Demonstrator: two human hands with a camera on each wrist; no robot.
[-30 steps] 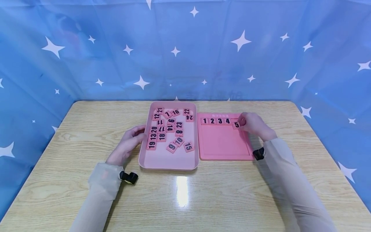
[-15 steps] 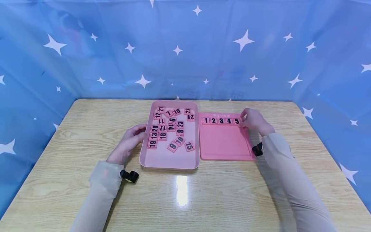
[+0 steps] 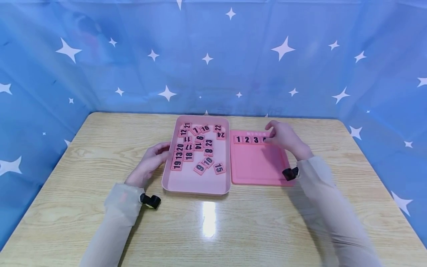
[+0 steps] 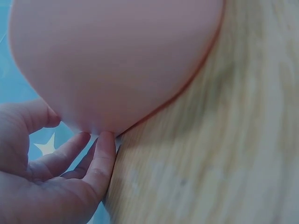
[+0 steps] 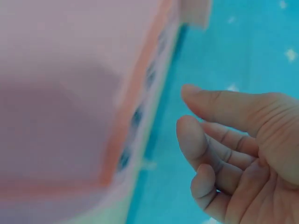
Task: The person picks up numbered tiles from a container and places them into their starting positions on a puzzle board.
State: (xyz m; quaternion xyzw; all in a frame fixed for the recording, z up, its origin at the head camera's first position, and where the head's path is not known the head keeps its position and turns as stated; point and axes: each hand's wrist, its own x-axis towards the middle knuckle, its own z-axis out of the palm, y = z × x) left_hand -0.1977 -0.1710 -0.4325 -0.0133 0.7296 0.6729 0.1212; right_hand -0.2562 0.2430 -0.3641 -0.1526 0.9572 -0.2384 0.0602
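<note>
Fingertips of my left hand (image 3: 148,165) touch the left outer wall of a pink tray (image 3: 197,186); the left wrist view shows the fingers loosely extended against the tray wall (image 4: 112,60). Over the top right of a pink number puzzle board (image 3: 255,168) hovers my right hand (image 3: 286,138), thumb and fingers apart around nothing. The right wrist view confirms the hand (image 5: 243,144) holds nothing. Along the board's top edge runs a row of number tiles (image 3: 247,139); 1, 2 and 3 show fully, 4 is partly covered, and 5 is hidden behind the right hand.
Many loose number tiles (image 3: 188,147) lie at various angles in the tray, mostly in its left and upper parts. Board and tray stand side by side on a wooden table (image 3: 100,148). Behind hangs a blue cloth (image 3: 186,33) with white stars.
My right hand set tile 5 down at the right end of the row, let go, and has lifted and moved left over the board. The left hand stays at the tray.
</note>
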